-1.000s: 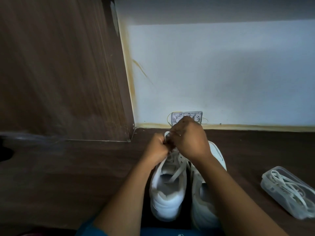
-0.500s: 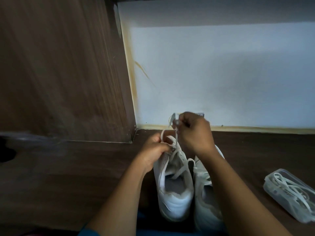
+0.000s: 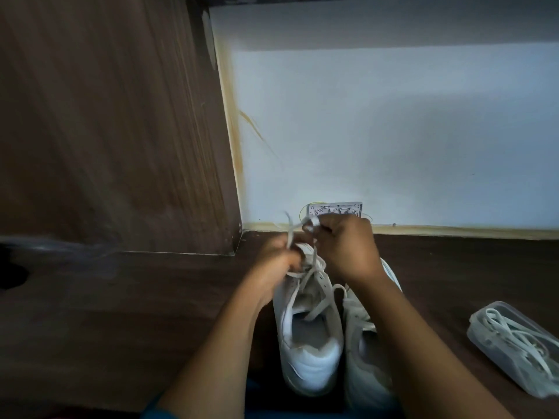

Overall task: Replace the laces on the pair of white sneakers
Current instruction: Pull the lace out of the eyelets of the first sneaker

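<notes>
Two white sneakers stand side by side on the dark wooden surface, heels toward me: the left sneaker [image 3: 308, 337] and the right sneaker [image 3: 366, 358]. A white lace [image 3: 311, 282] crosses loosely through the left sneaker's eyelets. My left hand [image 3: 276, 261] grips the lace at the shoe's toe end, one strand sticking up from it. My right hand [image 3: 344, 246] pinches another stretch of the same lace, lifted above the toe. My right forearm covers part of the right sneaker.
A clear plastic box [image 3: 514, 343] holding loose white laces lies at the right. A small patterned card pack [image 3: 335, 210] leans against the white wall [image 3: 393, 131] behind the shoes. A wooden panel [image 3: 106, 116] rises on the left.
Both hands rose from the toe of the left sneaker and drew the lace upward; the loose end now sticks up left of my right hand. The view shifted slightly.
</notes>
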